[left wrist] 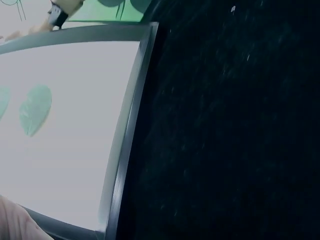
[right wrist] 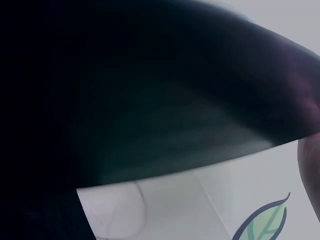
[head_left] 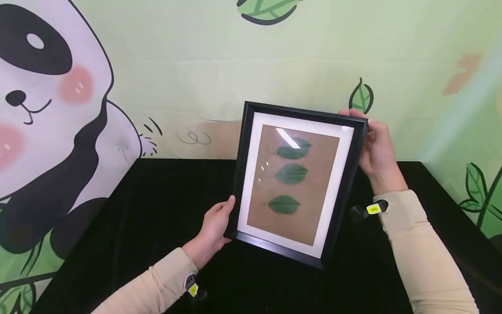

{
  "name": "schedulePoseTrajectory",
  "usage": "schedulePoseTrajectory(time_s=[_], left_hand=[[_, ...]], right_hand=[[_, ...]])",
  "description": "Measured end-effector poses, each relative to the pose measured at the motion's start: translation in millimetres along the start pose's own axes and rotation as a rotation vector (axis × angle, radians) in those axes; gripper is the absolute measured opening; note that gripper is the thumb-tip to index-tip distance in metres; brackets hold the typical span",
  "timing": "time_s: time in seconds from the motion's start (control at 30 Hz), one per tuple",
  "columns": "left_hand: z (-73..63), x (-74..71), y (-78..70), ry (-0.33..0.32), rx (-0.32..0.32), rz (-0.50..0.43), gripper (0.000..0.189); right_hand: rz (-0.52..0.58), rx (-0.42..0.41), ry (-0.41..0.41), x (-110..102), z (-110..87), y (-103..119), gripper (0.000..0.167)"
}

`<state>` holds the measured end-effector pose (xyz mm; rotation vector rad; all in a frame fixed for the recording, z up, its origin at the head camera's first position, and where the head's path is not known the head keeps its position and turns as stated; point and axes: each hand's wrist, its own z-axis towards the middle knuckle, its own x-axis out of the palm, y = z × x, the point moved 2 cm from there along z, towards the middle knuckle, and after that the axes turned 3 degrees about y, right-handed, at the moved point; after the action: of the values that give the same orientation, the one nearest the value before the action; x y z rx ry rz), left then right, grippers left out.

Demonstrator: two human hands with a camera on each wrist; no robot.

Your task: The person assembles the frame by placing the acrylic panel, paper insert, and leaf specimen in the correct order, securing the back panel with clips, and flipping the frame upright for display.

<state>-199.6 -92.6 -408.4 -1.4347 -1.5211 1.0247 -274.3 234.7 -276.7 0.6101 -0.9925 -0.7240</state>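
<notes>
A black picture frame (head_left: 279, 250) is held up, slightly tilted, above the table, its glazed front facing the head camera. Inside it a white mat (head_left: 251, 174) surrounds a brown sheet with green leaves (head_left: 291, 174) in a column; light glares on the glass. My left hand (head_left: 211, 226) grips the frame's lower left edge, thumb along the side, other fingers mostly hidden behind. At the upper right corner my right hand (head_left: 378, 150) grips the frame, fingertips showing over the top edge. In the right wrist view a dark, blurred surface fills most of the picture.
Below the frame spreads a black table (head_left: 164, 187). Behind it stands a pale green backdrop (head_left: 188, 78) printed with a large panda (head_left: 90, 48) and leaves. Each beige sleeve has a small dark wrist camera with a yellow label (head_left: 374, 209).
</notes>
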Motion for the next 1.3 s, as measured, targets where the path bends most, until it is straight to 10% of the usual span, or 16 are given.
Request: schedulePoseTrajectory(time_s=[1.03, 1.3], left_hand=[[-33.8, 25.3, 18.4, -0.001, 0.054, -0.045, 0.057], [-31.7, 18.2, 14.0, 0.112, 0.03, -0.05, 0.057]], right_hand=[[-0.26, -0.015, -0.09, -14, 15.6, 12, 0.026], [-0.315, -0.005, -0.008, -17, 14.3, 15, 0.025]])
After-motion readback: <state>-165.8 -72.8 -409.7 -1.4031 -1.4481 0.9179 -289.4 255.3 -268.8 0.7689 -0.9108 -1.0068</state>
